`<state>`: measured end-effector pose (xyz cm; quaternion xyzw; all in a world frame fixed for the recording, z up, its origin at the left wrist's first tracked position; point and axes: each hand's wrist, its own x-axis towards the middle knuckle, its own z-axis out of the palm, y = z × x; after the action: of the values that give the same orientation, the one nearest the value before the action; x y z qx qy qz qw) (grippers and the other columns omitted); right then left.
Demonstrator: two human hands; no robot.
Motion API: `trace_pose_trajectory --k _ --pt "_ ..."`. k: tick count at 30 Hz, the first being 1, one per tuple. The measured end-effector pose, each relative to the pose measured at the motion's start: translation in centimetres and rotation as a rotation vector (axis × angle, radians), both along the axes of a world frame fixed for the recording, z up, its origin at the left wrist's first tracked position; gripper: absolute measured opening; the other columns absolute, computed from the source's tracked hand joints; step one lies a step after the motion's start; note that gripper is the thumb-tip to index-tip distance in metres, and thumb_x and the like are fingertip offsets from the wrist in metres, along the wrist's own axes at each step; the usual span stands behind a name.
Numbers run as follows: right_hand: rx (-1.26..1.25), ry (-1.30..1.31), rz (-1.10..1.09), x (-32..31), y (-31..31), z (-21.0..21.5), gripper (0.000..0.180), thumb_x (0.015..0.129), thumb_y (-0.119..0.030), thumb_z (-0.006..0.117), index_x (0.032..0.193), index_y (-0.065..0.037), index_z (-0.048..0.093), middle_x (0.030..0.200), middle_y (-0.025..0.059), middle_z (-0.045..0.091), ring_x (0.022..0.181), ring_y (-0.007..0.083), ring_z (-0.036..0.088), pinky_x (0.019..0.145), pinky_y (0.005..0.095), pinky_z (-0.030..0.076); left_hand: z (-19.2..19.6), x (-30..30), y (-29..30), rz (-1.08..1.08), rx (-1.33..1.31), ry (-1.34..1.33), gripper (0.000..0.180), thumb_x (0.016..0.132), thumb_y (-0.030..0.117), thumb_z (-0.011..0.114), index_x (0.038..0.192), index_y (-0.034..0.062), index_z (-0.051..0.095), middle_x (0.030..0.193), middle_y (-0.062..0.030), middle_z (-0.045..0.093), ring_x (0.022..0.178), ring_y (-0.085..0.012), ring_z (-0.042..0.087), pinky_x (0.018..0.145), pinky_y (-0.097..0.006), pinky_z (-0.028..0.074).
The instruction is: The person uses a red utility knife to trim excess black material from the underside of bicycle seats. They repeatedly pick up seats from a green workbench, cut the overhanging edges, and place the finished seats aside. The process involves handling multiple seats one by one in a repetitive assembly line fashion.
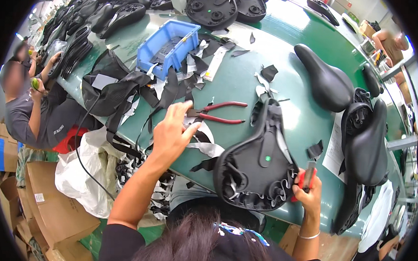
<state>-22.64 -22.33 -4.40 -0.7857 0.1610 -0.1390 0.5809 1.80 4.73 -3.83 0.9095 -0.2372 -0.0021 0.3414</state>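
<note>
A black bicycle saddle [266,154] lies upside down in front of me, its nose pointing away and its cover edge gathered in folds around the wide rear. My right hand [310,193], at the saddle's right rear edge, is closed around a red utility knife [307,176] with a grey metal end pointing away. My left hand [168,134] is over the table's left part, fingers stretched and thumb apart. Its fingertips are near the jaws of red-handled pliers [221,118], which lie with handles spread; whether they touch is unclear. Black cover scraps [172,88] lie beyond this hand.
A blue bin [168,47] holding dark pieces stands at the back left. Finished-looking saddles [324,78] lie to the right, beside a white paper sheet [335,152]. More saddles [125,20] are heaped far left. Cardboard boxes [56,208] stand lower left. A co-worker [39,109] sits at left.
</note>
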Motion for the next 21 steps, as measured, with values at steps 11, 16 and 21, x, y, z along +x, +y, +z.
trace_pose_trajectory --k 11,16,21 --pt "-0.03 -0.064 0.049 2.3 -0.4 0.6 0.015 0.065 -0.004 0.065 0.077 0.002 0.056 0.064 0.0009 0.052 0.056 0.0072 0.047 0.053 0.0231 0.038 1.0 5.7 -10.1 -0.182 -0.221 0.23 0.047 0.085 0.041 0.066 0.107 0.0004 0.057 0.1 -0.0129 0.058 0.073 -0.018 0.06 0.064 -0.033 0.049" --pt "-0.06 -0.05 0.091 5.0 -0.7 1.1 0.04 0.07 0.001 0.066 0.11 0.005 0.059 0.083 0.0056 0.061 0.073 0.0104 0.056 0.069 0.0238 0.047 1.9 1.9 -7.8 -0.389 -0.448 1.126 0.059 0.083 0.038 0.068 0.121 -0.0029 0.049 0.105 -0.0122 0.061 0.089 -0.0171 0.063 0.074 -0.032 0.053" --pt "-0.276 -0.099 -0.011 4.8 -0.1 2.1 0.059 0.074 -0.004 0.074 0.127 -0.003 0.05 0.101 0.012 0.067 0.076 0.0194 0.064 0.071 0.0311 0.053 3.6 4.2 -6.2 -0.351 -0.567 1.157 0.056 0.082 0.029 0.068 0.122 -0.0028 0.047 0.101 -0.0096 0.059 0.08 -0.0127 0.061 0.07 -0.027 0.053"
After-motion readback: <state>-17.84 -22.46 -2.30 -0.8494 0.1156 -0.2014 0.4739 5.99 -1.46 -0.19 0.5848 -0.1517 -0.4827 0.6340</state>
